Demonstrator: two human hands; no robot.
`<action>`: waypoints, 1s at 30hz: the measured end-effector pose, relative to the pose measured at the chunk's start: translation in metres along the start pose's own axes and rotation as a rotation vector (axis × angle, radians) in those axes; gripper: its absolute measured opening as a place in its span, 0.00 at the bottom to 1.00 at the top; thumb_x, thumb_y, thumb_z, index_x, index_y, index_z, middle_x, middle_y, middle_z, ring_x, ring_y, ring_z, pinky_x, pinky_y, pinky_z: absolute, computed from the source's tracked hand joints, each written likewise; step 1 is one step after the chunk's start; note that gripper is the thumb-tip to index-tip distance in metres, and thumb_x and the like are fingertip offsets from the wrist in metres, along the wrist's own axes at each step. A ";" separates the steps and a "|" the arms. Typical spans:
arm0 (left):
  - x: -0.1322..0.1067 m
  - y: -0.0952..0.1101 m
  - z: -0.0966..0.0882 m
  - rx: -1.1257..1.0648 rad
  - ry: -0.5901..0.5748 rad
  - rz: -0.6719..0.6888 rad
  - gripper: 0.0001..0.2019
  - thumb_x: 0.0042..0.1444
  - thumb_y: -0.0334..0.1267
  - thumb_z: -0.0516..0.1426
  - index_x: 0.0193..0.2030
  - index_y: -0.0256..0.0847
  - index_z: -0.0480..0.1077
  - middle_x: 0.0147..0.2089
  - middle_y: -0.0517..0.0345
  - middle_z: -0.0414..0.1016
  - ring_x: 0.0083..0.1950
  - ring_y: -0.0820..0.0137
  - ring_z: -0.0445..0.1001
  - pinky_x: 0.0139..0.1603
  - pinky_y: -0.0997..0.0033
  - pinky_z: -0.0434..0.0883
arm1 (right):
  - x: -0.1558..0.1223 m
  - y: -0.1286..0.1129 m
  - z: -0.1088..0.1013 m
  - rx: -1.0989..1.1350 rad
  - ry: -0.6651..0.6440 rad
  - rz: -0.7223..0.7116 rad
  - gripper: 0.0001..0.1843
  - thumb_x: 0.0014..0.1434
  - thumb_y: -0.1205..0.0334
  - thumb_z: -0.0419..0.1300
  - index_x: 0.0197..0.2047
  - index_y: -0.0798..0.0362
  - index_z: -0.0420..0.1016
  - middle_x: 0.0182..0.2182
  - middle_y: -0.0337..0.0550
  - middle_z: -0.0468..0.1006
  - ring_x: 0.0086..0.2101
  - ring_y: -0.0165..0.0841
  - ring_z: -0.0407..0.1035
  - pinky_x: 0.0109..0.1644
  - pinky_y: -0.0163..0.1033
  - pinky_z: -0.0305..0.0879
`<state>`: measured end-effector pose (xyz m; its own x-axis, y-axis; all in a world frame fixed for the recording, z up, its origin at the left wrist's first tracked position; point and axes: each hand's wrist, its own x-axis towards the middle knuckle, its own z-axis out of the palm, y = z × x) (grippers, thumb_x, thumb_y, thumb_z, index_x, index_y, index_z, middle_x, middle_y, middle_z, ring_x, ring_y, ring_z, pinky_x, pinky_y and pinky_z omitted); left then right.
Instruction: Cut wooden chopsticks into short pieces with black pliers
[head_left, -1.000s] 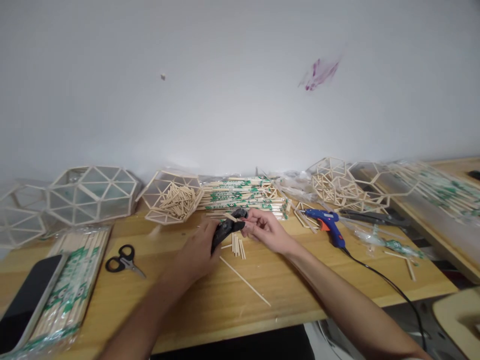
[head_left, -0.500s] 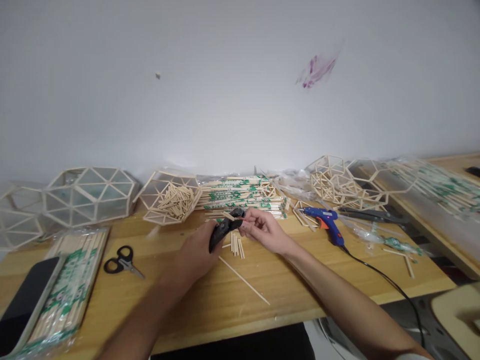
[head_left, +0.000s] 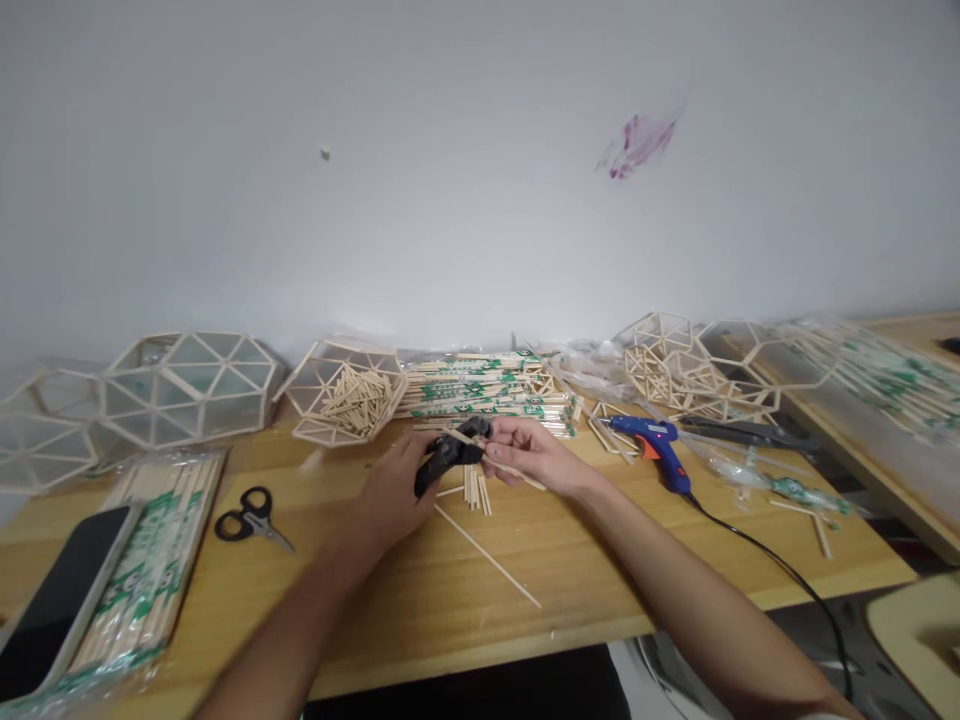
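Observation:
My left hand [head_left: 394, 492] is closed around the black handles of a cutter [head_left: 448, 457] above the middle of the wooden table [head_left: 420, 590]. My right hand [head_left: 531, 454] pinches a thin wooden stick [head_left: 501, 466] whose far end sits in the cutter's jaws. A small pile of short cut sticks [head_left: 475, 489] lies on the table just below both hands. One long stick [head_left: 487, 557] lies loose in front of them.
Black scissors [head_left: 250, 519] lie at left, beside a packet of sticks [head_left: 146, 570] and a dark phone [head_left: 52, 600]. Geometric stick frames [head_left: 180, 390] line the wall, one holding cut sticks [head_left: 358, 398]. A blue glue gun [head_left: 654, 447] with its black cord lies right.
The stick in my right hand now reaches across into the cutter's jaws and shows below my fingers. Both hands stay at the same spot; the view has shifted slightly.

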<state>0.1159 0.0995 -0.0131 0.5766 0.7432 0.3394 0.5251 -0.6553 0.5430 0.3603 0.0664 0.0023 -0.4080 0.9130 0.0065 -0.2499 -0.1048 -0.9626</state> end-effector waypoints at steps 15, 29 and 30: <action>0.007 0.001 -0.007 0.018 0.004 -0.241 0.16 0.66 0.51 0.53 0.44 0.41 0.72 0.38 0.54 0.78 0.39 0.64 0.77 0.42 0.66 0.71 | 0.009 0.023 -0.015 -0.874 0.468 -0.098 0.06 0.59 0.61 0.65 0.37 0.52 0.72 0.32 0.41 0.77 0.32 0.33 0.68 0.37 0.38 0.62; 0.009 0.015 -0.013 0.145 -0.315 -0.368 0.20 0.70 0.55 0.45 0.42 0.43 0.68 0.35 0.52 0.79 0.36 0.60 0.77 0.36 0.67 0.60 | 0.006 0.021 0.013 -0.457 0.304 -0.169 0.17 0.65 0.45 0.62 0.40 0.52 0.76 0.31 0.42 0.80 0.32 0.34 0.73 0.36 0.38 0.67; 0.010 0.016 -0.012 0.153 -0.326 -0.378 0.20 0.70 0.55 0.44 0.43 0.43 0.68 0.35 0.52 0.79 0.37 0.59 0.78 0.35 0.67 0.60 | 0.006 0.022 0.014 -0.464 0.325 -0.172 0.17 0.64 0.46 0.63 0.40 0.52 0.77 0.31 0.42 0.80 0.32 0.34 0.73 0.36 0.38 0.67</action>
<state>0.1221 0.0981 0.0083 0.4807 0.8674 -0.1285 0.8058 -0.3792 0.4549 0.3405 0.0641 -0.0152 -0.0879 0.9832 0.1597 0.1514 0.1717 -0.9735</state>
